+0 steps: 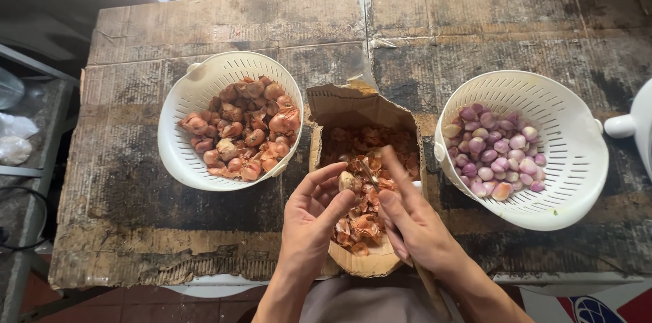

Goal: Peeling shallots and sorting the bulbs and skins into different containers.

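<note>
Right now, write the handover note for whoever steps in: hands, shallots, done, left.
Left hand: holds one shallot at its fingertips over the cardboard box.
Right hand: grips a knife, blade at that shallot.
Left colander: unpeeled shallots, still many.
Right colander: peeled purple shallots, a partial layer.
Box: holds the loose skins.
Done: the peeled batch on the right. Left: the shallot in hand, then the left colander's pile.

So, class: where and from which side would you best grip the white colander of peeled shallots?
Probably by the bare rim of the right colander, on the near right side. The peeled shallots are heaped toward its left, and the white pot crowds the far right edge.
</note>
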